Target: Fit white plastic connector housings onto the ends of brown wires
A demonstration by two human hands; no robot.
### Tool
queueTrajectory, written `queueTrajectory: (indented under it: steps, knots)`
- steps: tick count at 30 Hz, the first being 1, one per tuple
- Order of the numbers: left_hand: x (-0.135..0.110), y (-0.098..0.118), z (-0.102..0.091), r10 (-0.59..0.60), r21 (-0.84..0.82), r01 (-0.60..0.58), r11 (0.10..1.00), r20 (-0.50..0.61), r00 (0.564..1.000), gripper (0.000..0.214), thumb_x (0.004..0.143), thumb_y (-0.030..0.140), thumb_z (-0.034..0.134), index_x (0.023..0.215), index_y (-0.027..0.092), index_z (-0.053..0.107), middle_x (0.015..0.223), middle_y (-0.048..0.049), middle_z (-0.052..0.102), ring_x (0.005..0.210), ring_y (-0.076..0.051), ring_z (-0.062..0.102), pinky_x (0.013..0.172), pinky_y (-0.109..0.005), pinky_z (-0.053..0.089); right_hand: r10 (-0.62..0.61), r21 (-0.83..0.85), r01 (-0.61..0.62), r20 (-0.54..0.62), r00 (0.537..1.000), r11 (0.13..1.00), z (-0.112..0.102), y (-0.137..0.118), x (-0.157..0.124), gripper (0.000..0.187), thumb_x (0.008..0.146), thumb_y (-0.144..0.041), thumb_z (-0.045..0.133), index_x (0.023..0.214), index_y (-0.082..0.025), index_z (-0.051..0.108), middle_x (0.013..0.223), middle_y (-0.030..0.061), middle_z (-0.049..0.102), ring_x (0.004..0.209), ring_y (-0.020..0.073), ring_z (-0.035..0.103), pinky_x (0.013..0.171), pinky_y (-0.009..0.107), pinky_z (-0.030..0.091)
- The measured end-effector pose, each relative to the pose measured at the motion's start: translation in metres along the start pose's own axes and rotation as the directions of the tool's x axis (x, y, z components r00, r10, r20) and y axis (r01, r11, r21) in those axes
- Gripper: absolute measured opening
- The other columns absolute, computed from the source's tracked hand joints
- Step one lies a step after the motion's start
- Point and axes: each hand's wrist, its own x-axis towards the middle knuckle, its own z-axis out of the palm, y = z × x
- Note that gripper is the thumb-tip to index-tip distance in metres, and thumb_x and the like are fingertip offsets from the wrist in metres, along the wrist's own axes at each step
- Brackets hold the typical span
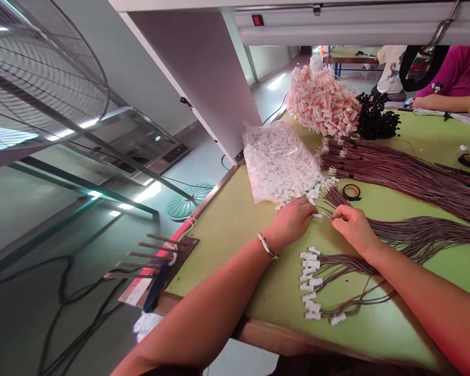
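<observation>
My left hand (pixel 293 222) is closed in a pinch beside the plastic bag, with a small white connector housing (pixel 317 215) showing at its fingertips. In my right hand (pixel 351 224) the thumb and finger are pinched on thin brown wires (pixel 326 210), whose bare-looking tips point toward my left hand. The clear bag (pixel 276 162) is full of white connector housings, several of them spilled at its mouth. Below my hands lies a row of brown wires ending in white connectors (pixel 311 284). Part of the wires is hidden under my right forearm.
Long bundles of brown wires (pixel 411 169) stretch across the green table (pixel 227 224). Behind them are a heap of pale pink connectors (pixel 325 102) and black parts (pixel 378 117). A tape roll (pixel 351 192) sits near the bundles. A pegged rack (pixel 172 261) is at the left edge; another person's arm (pixel 442 103) shows far right.
</observation>
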Motion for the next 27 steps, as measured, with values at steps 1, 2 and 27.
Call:
queueTrajectory:
  steps: [1, 2, 27]
  knots:
    - [0.0, 0.001, 0.0, 0.003, 0.0, -0.003, 1.0, -0.003, 1.0, 0.021, 0.084, 0.015, 0.046, 0.086, 0.017, 0.066, 0.083, -0.0066, 0.063, 0.082, -0.019, 0.056, 0.075, -0.031, 0.045, 0.014, 0.015, -0.014, 0.007, 1.0, 1.0, 0.0, 0.0, 0.0, 0.008, 0.059, -0.022, 0.05, 0.054, -0.019, 0.044, 0.049, -0.0067, 0.034, 0.047, 0.0078, 0.028, 0.043, 0.021, 0.021]
    - [0.0, 0.002, 0.001, 0.003, 0.003, -0.002, 1.0, -0.007, 1.0, 0.02, 0.083, 0.016, 0.047, 0.087, 0.017, 0.066, 0.084, -0.0069, 0.063, 0.083, -0.02, 0.056, 0.075, -0.031, 0.045, 0.023, 0.031, -0.023, 0.011, 1.0, 0.999, 0.0, 0.001, 0.0, 0.008, 0.059, -0.022, 0.05, 0.054, -0.019, 0.044, 0.049, -0.0068, 0.034, 0.047, 0.0077, 0.027, 0.042, 0.021, 0.021]
    - [-0.008, 0.023, -0.008, -0.312, -0.727, 0.23, 0.647, 0.023, 0.95, 0.014, 0.07, 0.024, 0.062, 0.075, 0.015, 0.071, 0.072, -0.0036, 0.061, 0.057, -0.009, 0.049, 0.051, -0.02, 0.042, -0.171, -0.139, 0.179, 0.066, 0.983, 0.974, 0.002, 0.005, -0.002, 0.014, 0.071, -0.025, 0.051, 0.059, -0.018, 0.052, 0.053, -0.0045, 0.044, 0.051, 0.0096, 0.037, 0.049, 0.022, 0.031]
